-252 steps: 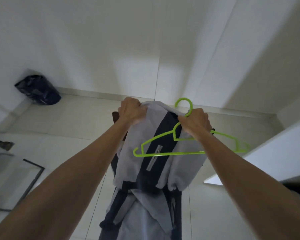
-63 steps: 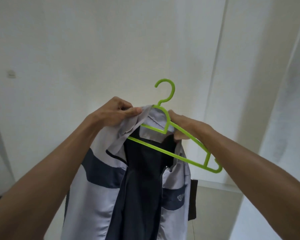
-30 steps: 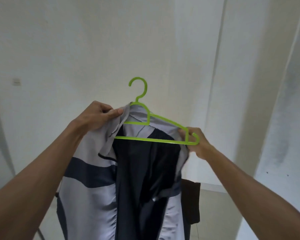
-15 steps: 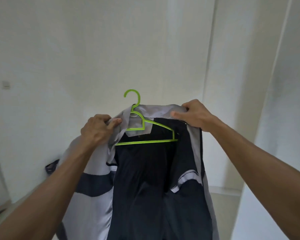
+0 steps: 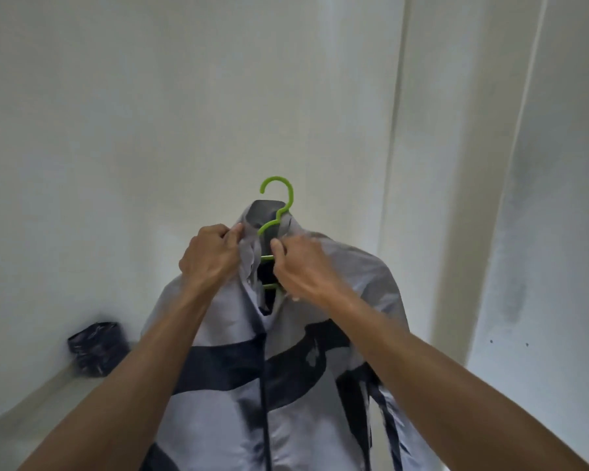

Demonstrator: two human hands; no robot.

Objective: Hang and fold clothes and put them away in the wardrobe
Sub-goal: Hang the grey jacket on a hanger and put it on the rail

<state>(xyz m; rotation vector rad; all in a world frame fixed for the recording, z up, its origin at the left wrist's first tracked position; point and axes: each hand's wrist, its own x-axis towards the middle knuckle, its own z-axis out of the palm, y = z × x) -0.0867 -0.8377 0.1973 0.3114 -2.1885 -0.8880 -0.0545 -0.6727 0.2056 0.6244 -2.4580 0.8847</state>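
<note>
Head view, white walls (image 5: pixel 150 113) all around, pale floor (image 5: pixel 31 413) lower left, dark bag (image 5: pixel 96 348) there, contents hidden, my left hand (image 5: pixel 210 254) and right hand (image 5: pixel 303 263) pinching grey jacket (image 5: pixel 286 385) collar on green hanger (image 5: pixel 276 212).

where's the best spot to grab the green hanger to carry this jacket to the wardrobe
Probably the neck of the green hanger, just under its hook, coming from above on the front side. It is the only bare part: the grey jacket covers both arms. The hook curves upward and must stay free for hanging. The left hand and right hand both pinch the collar right beside it.
</note>
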